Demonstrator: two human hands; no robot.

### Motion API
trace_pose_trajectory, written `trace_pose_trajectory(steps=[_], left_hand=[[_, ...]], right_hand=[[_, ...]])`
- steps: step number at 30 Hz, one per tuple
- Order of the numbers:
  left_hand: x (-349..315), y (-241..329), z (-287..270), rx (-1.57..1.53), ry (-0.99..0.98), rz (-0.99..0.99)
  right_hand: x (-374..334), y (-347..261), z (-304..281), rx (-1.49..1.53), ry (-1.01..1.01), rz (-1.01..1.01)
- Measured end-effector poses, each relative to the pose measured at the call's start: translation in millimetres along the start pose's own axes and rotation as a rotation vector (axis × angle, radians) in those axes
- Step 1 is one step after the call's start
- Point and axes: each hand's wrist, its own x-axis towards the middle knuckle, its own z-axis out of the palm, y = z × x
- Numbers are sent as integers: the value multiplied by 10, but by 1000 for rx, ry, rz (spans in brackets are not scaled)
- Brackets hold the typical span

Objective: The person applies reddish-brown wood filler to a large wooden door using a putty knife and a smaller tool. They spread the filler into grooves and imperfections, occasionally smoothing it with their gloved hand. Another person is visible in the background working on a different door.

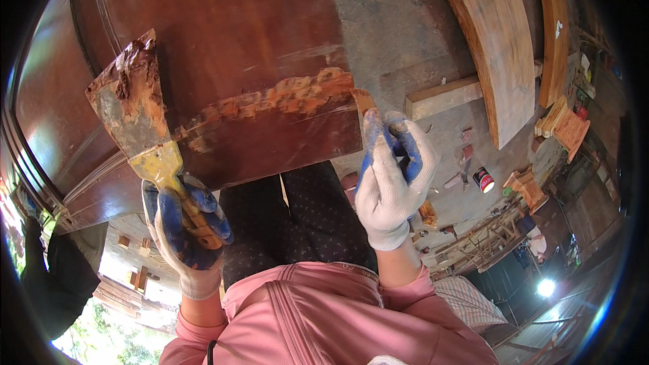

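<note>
My left hand [182, 223], in a white glove with blue-coated fingers, is closed round the wooden handle of a wide putty knife [145, 125]. The knife has a yellow collar, and dark red-brown putty [138, 61] is heaped toward the end of its blade. My right hand [395, 176], gloved alike, pinches a small flat scraper [363, 100] smeared orange-brown; most of it is hidden by the fingers. That scraper is at the right edge of a dark red-brown wooden panel [270, 155]. A rough orange-brown band of putty [284, 98] runs across the panel toward it.
Past the panel's right edge is a grey concrete floor [392, 34]. A large curved wooden piece [497, 47] and a squared wooden bar [446, 96] lie there. Farther right are a red-and-black can [483, 180] and carved wooden blocks [564, 128]. A bright lamp [546, 288] shines lower right.
</note>
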Motion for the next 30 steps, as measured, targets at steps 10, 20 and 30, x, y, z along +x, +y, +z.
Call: trace_pose_trajectory(steps=[10, 20, 30], left_hand=[[-22, 29, -22, 10, 71, 11], [-117, 51, -40, 46, -21, -38], [-156, -43, -108, -22, 2, -48]], right_hand=[[-44, 139, -95, -53, 6, -41], [-77, 72, -71, -173, -111, -106], [-14, 160, -119, -164, -151, -161]])
